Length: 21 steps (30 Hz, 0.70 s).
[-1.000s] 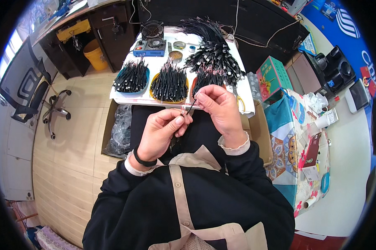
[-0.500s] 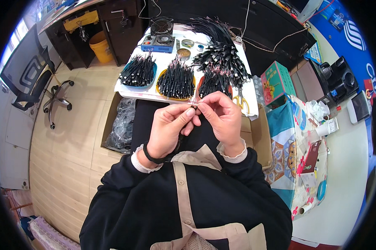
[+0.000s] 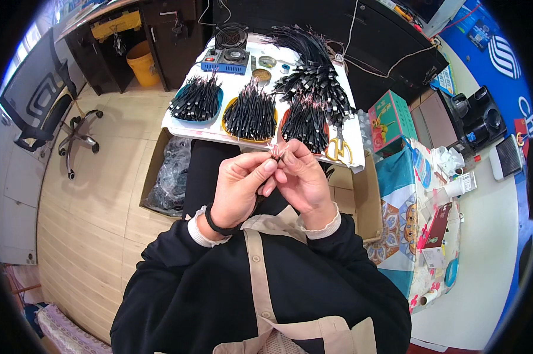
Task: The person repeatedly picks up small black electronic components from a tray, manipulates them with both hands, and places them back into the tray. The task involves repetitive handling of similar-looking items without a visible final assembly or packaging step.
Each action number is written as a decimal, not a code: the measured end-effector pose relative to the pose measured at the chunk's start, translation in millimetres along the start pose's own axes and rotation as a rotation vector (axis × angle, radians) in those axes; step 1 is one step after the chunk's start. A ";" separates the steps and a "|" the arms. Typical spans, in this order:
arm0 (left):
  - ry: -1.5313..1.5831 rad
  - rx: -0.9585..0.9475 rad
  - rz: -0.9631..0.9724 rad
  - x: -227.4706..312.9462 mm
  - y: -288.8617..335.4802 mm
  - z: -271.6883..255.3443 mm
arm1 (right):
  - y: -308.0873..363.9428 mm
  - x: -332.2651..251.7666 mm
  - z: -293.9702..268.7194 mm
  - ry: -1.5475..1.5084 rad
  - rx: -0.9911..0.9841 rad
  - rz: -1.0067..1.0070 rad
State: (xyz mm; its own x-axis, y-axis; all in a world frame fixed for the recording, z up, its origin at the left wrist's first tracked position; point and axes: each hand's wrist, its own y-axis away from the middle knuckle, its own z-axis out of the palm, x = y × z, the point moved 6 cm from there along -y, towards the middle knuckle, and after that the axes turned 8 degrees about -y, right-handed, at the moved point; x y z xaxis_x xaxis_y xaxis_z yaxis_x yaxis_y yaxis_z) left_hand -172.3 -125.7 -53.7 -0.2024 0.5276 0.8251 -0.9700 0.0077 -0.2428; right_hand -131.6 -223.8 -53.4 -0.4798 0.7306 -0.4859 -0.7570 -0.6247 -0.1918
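My left hand (image 3: 240,183) pinches the end of a black cable, whose thin pinkish wires (image 3: 276,148) stick up between my fingertips. From the other side my right hand (image 3: 306,183) closes its thumb and finger on the same wire ends. The rest of the cable is mostly hidden by my hands. Just beyond them, on a white table (image 3: 178,128), black cables fill a blue tray (image 3: 210,122), a yellow tray (image 3: 250,140) and a red tray (image 3: 327,131). Their bare wire ends point away from me.
A large pile of black cables (image 3: 311,76) covers the table's far right. Yellow-handled scissors (image 3: 339,150) lie at its near right corner. A small blue device with a fan (image 3: 224,62), a solder spool (image 3: 285,68) and a round tin (image 3: 261,75) stand behind the trays. Cardboard boxes (image 3: 367,200) flank my legs.
My right hand has moved slightly left and down, its fingers now closer around the wire ends. The wires look more spread. My left hand stays nearly where it was.
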 end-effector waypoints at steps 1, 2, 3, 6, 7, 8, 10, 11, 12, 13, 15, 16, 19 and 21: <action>0.016 -0.011 0.001 0.6 0.4 0.1 | 0.4 -1.7 1.3 -0.007 -0.018 0.036; -0.033 -0.016 -0.002 1.4 0.7 -0.7 | 0.8 -4.2 1.3 0.033 -0.017 0.051; -0.067 -0.027 -0.004 2.9 0.7 -1.5 | 1.4 -6.8 2.2 0.079 -0.024 0.067; -0.118 -0.023 -0.017 5.0 0.6 -2.7 | 3.2 -18.3 2.6 0.257 0.013 -0.014; -0.125 -0.022 -0.022 5.2 0.5 -2.6 | 3.7 -22.7 3.3 0.331 0.028 -0.064; -0.132 -0.021 -0.027 5.2 0.4 -2.5 | 4.0 -26.0 4.2 0.408 0.043 -0.112; -0.131 -0.031 -0.040 4.5 0.0 -1.7 | 4.7 -28.8 6.1 0.460 0.058 -0.140; -0.130 -0.037 -0.047 4.0 -0.1 -1.5 | 4.8 -29.7 6.2 0.479 0.074 -0.154; -0.138 -0.038 -0.049 3.8 -0.2 -1.8 | 5.2 -30.3 6.1 0.499 0.090 -0.167; -0.146 -0.039 -0.051 3.8 -0.3 -2.3 | 5.2 -30.7 7.4 0.529 0.076 -0.182; -0.139 -0.038 -0.058 3.3 -0.4 -3.4 | 6.1 -30.9 8.6 0.589 0.054 -0.213; -0.123 -0.036 -0.063 2.7 -0.4 -3.7 | 6.4 -29.2 6.6 0.543 0.064 -0.200; -0.055 -0.036 -0.068 1.1 -0.3 -3.0 | 7.2 -17.5 -0.6 0.295 0.072 -0.083; -0.028 -0.036 -0.059 1.2 0.0 -2.3 | 7.3 -4.5 -4.2 0.044 0.066 0.068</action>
State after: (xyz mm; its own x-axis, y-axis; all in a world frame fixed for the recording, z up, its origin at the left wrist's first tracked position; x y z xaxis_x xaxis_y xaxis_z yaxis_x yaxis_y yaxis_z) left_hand -172.2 -123.1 -53.9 -0.1496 0.5011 0.8524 -0.9749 0.0690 -0.2117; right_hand -133.1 -232.8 -56.2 -0.5121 0.6731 -0.5336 -0.7515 -0.6519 -0.1012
